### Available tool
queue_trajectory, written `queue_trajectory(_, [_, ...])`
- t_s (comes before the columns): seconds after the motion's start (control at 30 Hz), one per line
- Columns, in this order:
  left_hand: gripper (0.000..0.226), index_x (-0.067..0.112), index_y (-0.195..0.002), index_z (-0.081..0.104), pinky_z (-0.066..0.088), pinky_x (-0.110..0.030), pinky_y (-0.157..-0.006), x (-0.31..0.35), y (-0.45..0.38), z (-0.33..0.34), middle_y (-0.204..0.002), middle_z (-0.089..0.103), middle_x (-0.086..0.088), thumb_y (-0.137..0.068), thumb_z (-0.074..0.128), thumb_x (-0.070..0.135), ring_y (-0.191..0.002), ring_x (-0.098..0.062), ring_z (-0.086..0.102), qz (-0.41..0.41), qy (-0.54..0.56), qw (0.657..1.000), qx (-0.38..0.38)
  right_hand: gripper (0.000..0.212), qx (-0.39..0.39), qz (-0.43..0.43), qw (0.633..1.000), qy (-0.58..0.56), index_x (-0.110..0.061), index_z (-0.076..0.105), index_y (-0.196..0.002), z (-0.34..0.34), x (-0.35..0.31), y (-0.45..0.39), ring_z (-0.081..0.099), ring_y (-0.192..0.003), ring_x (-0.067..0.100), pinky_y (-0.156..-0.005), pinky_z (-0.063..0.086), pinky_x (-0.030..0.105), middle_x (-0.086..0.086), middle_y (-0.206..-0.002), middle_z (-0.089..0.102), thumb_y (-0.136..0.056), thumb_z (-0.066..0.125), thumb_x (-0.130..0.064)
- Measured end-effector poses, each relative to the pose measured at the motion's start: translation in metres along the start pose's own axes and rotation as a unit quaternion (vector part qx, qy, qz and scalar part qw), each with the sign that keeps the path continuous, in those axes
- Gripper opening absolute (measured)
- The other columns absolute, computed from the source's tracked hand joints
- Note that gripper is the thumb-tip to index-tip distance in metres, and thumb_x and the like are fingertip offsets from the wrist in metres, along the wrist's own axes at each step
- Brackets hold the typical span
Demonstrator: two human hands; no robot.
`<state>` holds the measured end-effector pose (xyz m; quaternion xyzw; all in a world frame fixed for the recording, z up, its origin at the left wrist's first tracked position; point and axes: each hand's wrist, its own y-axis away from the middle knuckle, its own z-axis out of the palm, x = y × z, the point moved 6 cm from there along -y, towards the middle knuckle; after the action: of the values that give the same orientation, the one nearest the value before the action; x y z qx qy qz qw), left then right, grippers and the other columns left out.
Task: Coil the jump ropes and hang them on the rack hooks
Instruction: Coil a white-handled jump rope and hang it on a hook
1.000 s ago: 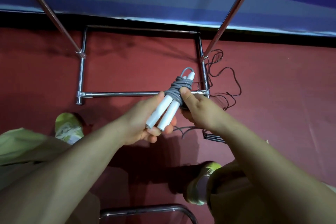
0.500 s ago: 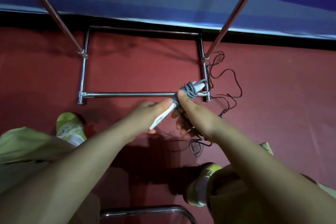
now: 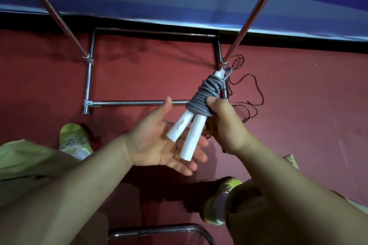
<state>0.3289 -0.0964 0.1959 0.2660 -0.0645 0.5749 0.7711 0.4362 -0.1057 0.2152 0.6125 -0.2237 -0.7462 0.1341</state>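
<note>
Nearest to me, my left hand (image 3: 159, 141) lies palm-up with its fingers (image 3: 191, 157) spread wide and straight, cradling the lower ends of the two white plastic jump-rope handles (image 3: 189, 135) without closing on them. Just beyond it my right hand (image 3: 225, 127) pinches the grey cord wound round the handles (image 3: 205, 95), thumb pressed on the coil and the other fingers curled behind it, so the bundle is held in the air above the red floor (image 3: 149, 69) and on no hook. I judge this rope's coiling step to be finished or nearly so; the next move calls for keeping the wraps tight while lifting the bundle to a hook, and no hooks are visible from here, only the chrome tube rack base (image 3: 139, 103) and its two slanting uprights. Farther off, a thin dark second rope (image 3: 253, 93) lies loose on the floor beside the rack's right corner, so it looks uncoiled yet. As for writing, one handle bears a small grey swoosh-like mark (image 3: 180, 125); I can read no words on it.
</note>
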Motion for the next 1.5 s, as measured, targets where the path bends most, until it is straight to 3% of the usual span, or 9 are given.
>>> queue_trajectory(0.13, [0.092, -0.001, -0.109, 0.061, 0.051, -0.045, -0.083, -0.003, -0.003, 0.014, -0.083, 0.066, -0.012, -0.075, 0.038, 0.081, -0.069, -0.026, 0.066, 0.023, 0.061, 0.988, -0.142, 0.05, -0.037, -0.052, 0.998, 0.005, -0.005, 0.05, -0.082, 0.008, -0.007, 0.001, 0.033, -0.047, 0.01, -0.046, 0.03, 0.022, 0.003, -0.055, 0.035, -0.064, 0.046, -0.052])
queue_trajectory(0.3, [0.082, 0.004, -0.095, 0.061, 0.055, -0.039, -0.071, 0.002, -0.001, 0.016, -0.074, 0.061, -0.008, -0.075, 0.038, 0.08, -0.053, -0.015, 0.056, 0.021, 0.059, 0.986, -0.154, 0.047, -0.041, -0.051, 0.993, 0.097, -0.006, 0.05, -0.071, 0.004, -0.012, 0.002, 0.039, -0.051, 0.018, -0.052, 0.032, 0.03, 0.004, -0.055, 0.044, -0.086, 0.041, -0.049])
queue_trajectory(0.63, [0.053, 0.013, -0.102, 0.063, 0.052, -0.031, -0.054, 0.015, 0.007, 0.005, -0.078, 0.055, -0.006, -0.083, 0.05, 0.061, -0.059, -0.013, 0.048, 0.035, 0.014, 0.998, -0.041, 0.069, -0.046, -0.016, 0.987, 0.155, 0.012, 0.058, -0.087, -0.013, -0.012, -0.004, 0.049, -0.06, 0.025, -0.057, 0.039, 0.033, 0.013, -0.067, 0.056, -0.096, 0.032, -0.052])
queue_trajectory(0.77, [0.065, 0.01, -0.112, 0.063, 0.051, -0.031, -0.053, 0.019, 0.008, -0.003, -0.079, 0.053, -0.006, -0.08, 0.049, 0.064, -0.06, -0.013, 0.046, 0.044, -0.05, 0.996, 0.054, 0.076, -0.017, 0.003, 0.973, 0.229, 0.004, 0.059, -0.074, -0.019, -0.009, -0.006, 0.047, -0.061, 0.02, -0.064, 0.041, 0.04, 0.011, -0.065, 0.053, -0.093, 0.03, -0.063])
queue_trajectory(0.87, [0.063, 0.006, -0.111, 0.06, 0.05, -0.031, -0.052, 0.023, 0.01, -0.01, -0.077, 0.054, -0.005, -0.084, 0.035, 0.057, -0.059, -0.013, 0.045, 0.039, -0.07, 0.988, 0.132, 0.066, 0.028, -0.002, 0.966, 0.255, -0.004, 0.057, -0.065, -0.021, -0.014, -0.005, 0.048, -0.053, 0.013, -0.06, 0.042, 0.027, 0.003, -0.056, 0.053, -0.099, 0.03, -0.054])
queue_trajectory(1.0, [0.06, 0.012, -0.111, 0.061, 0.05, -0.03, -0.056, 0.028, 0.011, -0.022, -0.075, 0.056, 0.0, -0.086, 0.04, 0.063, -0.054, -0.007, 0.048, 0.072, -0.131, 0.946, 0.287, 0.067, 0.04, 0.008, 0.976, 0.213, 0.013, 0.056, -0.085, -0.016, -0.013, -0.005, 0.042, -0.047, 0.012, -0.071, 0.05, 0.051, 0.001, -0.054, 0.044, -0.102, 0.029, -0.045])
queue_trajectory(1.13, [0.04, 0.023, -0.093, 0.06, 0.055, -0.044, -0.077, 0.032, 0.015, -0.029, -0.081, 0.06, -0.003, -0.089, 0.036, 0.054, -0.058, -0.005, 0.058, 0.094, -0.208, 0.873, 0.43, 0.057, 0.023, 0.043, 0.981, 0.186, 0.005, 0.057, -0.086, -0.01, -0.01, -0.003, 0.038, -0.048, 0.012, -0.061, 0.048, 0.039, 0.006, -0.064, 0.042, -0.103, 0.029, -0.042])
queue_trajectory(1.33, [0.013, 0.031, -0.091, 0.056, 0.044, -0.024, -0.074, 0.038, 0.015, -0.029, -0.083, 0.058, 0.011, -0.091, 0.056, 0.044, -0.073, -0.004, 0.051, 0.084, -0.331, 0.838, 0.426, 0.05, 0.022, 0.078, 0.981, 0.176, -0.01, 0.056, -0.085, -0.008, 0.0, -0.001, 0.027, -0.05, 0.011, -0.051, 0.026, 0.029, 0.002, -0.069, 0.037, -0.098, 0.035, -0.054])
queue_trajectory(1.5, [0.04, 0.027, -0.088, 0.055, 0.042, -0.023, -0.067, 0.036, 0.016, -0.035, -0.082, 0.065, 0.013, -0.062, 0.074, 0.05, -0.074, -0.004, 0.059, 0.068, -0.377, 0.821, 0.422, 0.039, 0.038, 0.08, 0.985, 0.149, -0.018, 0.044, -0.078, -0.007, 0.0, -0.003, 0.017, -0.05, 0.011, -0.051, 0.011, 0.032, 0.0, -0.064, 0.027, -0.087, 0.048, -0.056])
